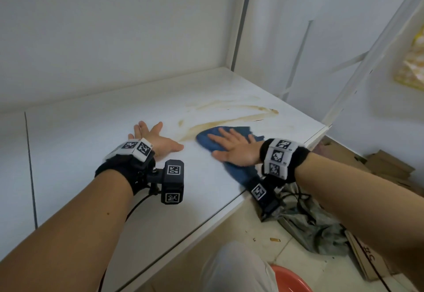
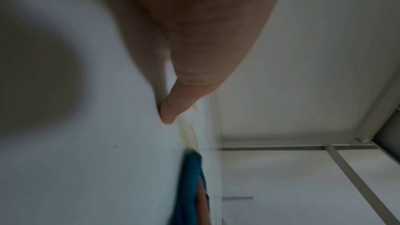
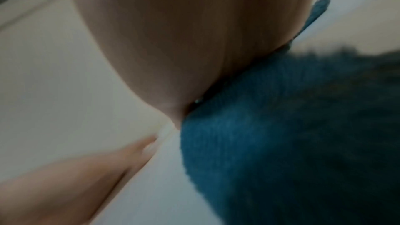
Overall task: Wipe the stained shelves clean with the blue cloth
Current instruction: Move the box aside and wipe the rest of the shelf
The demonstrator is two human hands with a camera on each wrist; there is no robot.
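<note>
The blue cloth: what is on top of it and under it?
The right hand presses flat on the blue cloth. Under it is the white shelf; any stain beneath is covered.

- white walls (image 1: 114, 27) behind & to the rt, soft even light
- pale tiled floor (image 1: 263, 229) w/ grey rags (image 1: 316, 227), flat cardboard (image 1: 387, 165)
- red basin (image 1: 291, 280) at bottom edge

Bare shelf (image 1: 91, 154) lies open to the left and rear, bounded by the back wall (image 1: 114, 39) and a corner post (image 1: 241, 20), the left hand (image 1: 158, 140) planted mid-shelf.
</note>
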